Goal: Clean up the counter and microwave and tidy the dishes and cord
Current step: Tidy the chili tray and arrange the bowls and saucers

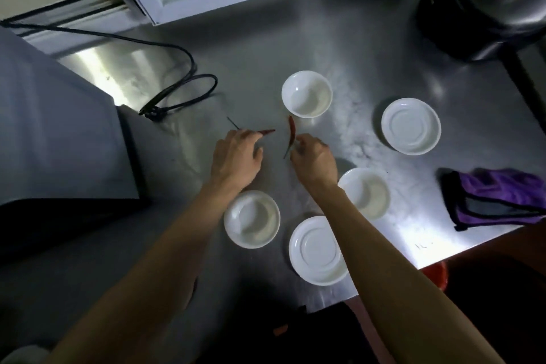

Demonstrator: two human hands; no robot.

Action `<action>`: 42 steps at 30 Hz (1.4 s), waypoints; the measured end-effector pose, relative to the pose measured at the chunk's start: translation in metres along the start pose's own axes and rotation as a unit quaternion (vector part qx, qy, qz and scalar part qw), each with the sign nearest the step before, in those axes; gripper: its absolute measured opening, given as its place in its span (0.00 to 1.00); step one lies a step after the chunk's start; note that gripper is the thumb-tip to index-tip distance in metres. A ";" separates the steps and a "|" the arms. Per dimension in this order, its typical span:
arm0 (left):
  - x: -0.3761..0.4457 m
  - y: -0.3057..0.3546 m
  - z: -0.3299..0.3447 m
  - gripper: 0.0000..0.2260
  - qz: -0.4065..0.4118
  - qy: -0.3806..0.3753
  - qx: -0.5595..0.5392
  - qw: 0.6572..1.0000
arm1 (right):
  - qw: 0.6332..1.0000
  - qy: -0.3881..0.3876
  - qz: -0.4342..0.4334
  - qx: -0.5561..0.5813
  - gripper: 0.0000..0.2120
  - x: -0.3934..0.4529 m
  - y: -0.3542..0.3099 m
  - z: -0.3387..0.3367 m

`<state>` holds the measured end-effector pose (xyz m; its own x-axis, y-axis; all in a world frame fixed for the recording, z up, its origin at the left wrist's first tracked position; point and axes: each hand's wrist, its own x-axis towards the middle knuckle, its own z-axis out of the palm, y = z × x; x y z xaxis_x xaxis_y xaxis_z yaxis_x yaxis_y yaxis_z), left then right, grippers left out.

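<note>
While the microwave [59, 133] sits at the left with its cord [183, 91] looped loose behind, the left hand [236, 156] pinches one red chili [267, 132] and the right hand [313, 161] pinches another [292, 133] by its stem. Five white dishes [306, 94] ring both hands on the steel counter [384, 47]. Such thin stems may slip from the fingertips, and a forearm could nudge the near dishes; a purple cloth [496, 198] waits far right.

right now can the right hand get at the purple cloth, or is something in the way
Probably yes, though not empty-handed. The right hand pinches a red chili. The purple cloth lies further right on the steel counter, with only bare counter and the edge of a white bowl between.
</note>
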<state>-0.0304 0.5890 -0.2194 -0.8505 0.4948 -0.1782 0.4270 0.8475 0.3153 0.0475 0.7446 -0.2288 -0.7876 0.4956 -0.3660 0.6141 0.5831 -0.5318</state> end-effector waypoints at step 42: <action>-0.035 -0.018 -0.014 0.06 -0.097 0.113 -0.076 0.986 | 0.976 0.041 -0.198 0.077 0.11 0.006 -0.020 -0.002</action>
<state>-0.0127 0.5539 -0.2061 -0.9656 0.2565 -0.0421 0.2135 0.8752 0.4342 0.0304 0.7376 -0.2188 -0.9513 0.3044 -0.0494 0.2424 0.6393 -0.7298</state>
